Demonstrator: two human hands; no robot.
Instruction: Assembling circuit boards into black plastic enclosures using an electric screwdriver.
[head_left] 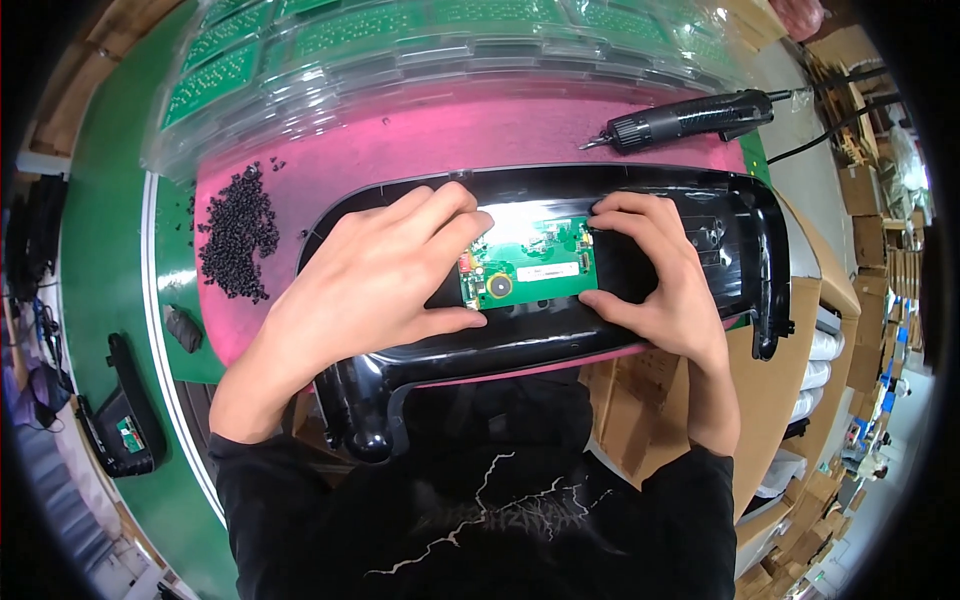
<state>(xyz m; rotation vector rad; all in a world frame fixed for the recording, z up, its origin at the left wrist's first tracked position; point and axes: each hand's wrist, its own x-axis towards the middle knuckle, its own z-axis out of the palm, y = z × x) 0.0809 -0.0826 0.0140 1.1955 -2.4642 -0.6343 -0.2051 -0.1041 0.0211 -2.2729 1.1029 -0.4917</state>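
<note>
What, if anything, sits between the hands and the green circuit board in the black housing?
Nothing visible. The left hand and right hand already touch the green circuit board at its two ends as it lies in the black housing.

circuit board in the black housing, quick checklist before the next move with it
1. Both hands on the green circuit board: ok, left hand at its left end, right hand at its right end.
2. Board inside the black plastic housing: ok, it lies in the middle recess.
3. Board fully seated flat: cannot tell, fingers cover both ends.
4. Electric screwdriver free: ok, it lies on the pink mat beyond the housing, untouched.
5. Pile of small black screws nearby: ok, on the mat left of the housing.
</note>
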